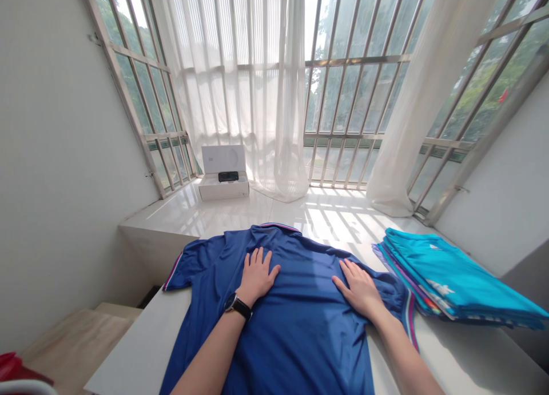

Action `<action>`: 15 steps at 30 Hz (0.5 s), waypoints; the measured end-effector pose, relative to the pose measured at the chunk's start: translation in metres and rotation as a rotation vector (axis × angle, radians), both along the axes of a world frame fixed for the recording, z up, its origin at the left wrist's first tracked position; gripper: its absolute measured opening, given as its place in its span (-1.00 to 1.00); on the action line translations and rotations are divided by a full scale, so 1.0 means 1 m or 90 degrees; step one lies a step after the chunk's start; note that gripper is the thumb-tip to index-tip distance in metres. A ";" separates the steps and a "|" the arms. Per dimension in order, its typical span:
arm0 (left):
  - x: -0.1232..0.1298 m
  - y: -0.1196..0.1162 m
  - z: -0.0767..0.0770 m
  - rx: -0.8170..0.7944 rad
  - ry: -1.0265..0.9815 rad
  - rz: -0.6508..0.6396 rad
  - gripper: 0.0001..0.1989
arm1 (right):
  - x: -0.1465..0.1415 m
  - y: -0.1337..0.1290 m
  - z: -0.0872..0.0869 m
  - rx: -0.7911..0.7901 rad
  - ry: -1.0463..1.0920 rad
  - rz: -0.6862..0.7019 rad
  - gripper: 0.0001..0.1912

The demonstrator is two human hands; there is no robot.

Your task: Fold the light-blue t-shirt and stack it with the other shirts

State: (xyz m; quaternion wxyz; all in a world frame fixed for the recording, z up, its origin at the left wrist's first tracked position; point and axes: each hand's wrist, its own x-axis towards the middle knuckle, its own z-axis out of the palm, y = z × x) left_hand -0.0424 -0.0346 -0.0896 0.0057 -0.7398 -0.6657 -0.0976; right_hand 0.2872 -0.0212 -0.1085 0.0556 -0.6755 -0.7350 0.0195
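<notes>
A blue short-sleeved polo shirt (304,332) lies spread on a white table (132,355), its collar pointing away from me and its stripe-trimmed sleeves out to the sides. My left hand (257,276), with a black wristwatch (238,306) on its wrist, rests flat on the shirt's upper middle, fingers apart. My right hand (358,289) presses flat on the shirt nearer its right side, also holding nothing. To the right, a stack of folded turquoise garments (450,275) sits on the table, its edge close to the blue shirt's right sleeve.
Beyond the table is a glossy white tiled ledge (300,212) holding an open white box (223,180) with a black device inside. Barred windows and sheer curtains stand behind it. A wall rises at the left, with wooden steps (72,349) below.
</notes>
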 end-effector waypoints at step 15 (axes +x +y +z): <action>-0.061 -0.039 0.048 -0.073 -0.137 -0.018 -0.39 | 0.023 0.005 -0.002 -0.023 -0.017 0.000 -0.24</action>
